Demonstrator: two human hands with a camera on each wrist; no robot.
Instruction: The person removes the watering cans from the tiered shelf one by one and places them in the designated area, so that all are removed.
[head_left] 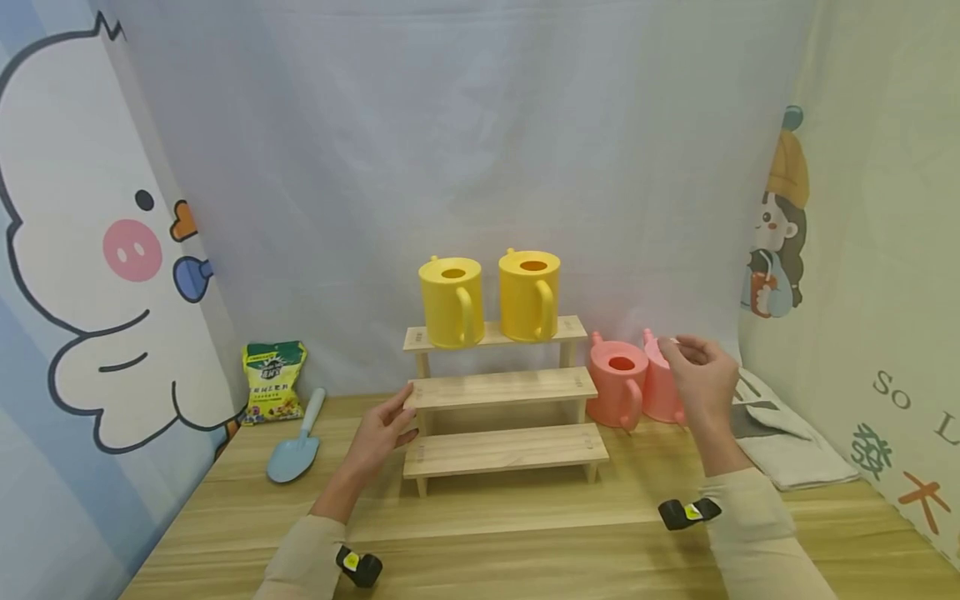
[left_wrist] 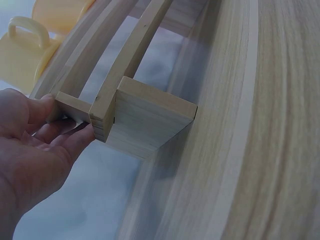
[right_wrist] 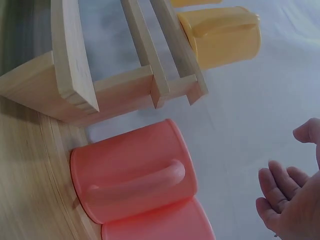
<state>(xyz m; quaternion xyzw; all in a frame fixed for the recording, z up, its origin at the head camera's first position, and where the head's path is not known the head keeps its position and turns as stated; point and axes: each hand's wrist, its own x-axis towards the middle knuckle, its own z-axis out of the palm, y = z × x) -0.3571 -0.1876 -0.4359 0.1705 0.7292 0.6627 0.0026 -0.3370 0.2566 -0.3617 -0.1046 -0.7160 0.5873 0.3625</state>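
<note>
A three-tier wooden shelf (head_left: 504, 387) stands on the table. My left hand (head_left: 379, 433) pinches the left end of its middle tier, thumb above and fingers beneath, as the left wrist view shows. On the top tier stand two yellow watering cans, one on the left (head_left: 452, 304) and one on the right (head_left: 528, 298). Right of the shelf, two pink watering cans, a nearer one (head_left: 611, 390) and a farther one (head_left: 660, 387), stand side by side. Above the farther pink can is my right hand (head_left: 701, 375), thumb and fingers apart and holding nothing, partly covering that can.
On the left, a green and yellow packet (head_left: 273, 385) leans near the curtain, with a light blue trowel (head_left: 295, 457) before it. A folded pale cloth (head_left: 795, 450) with grey parts lies at the right. Curtains (head_left: 480, 167) close off the back and sides.
</note>
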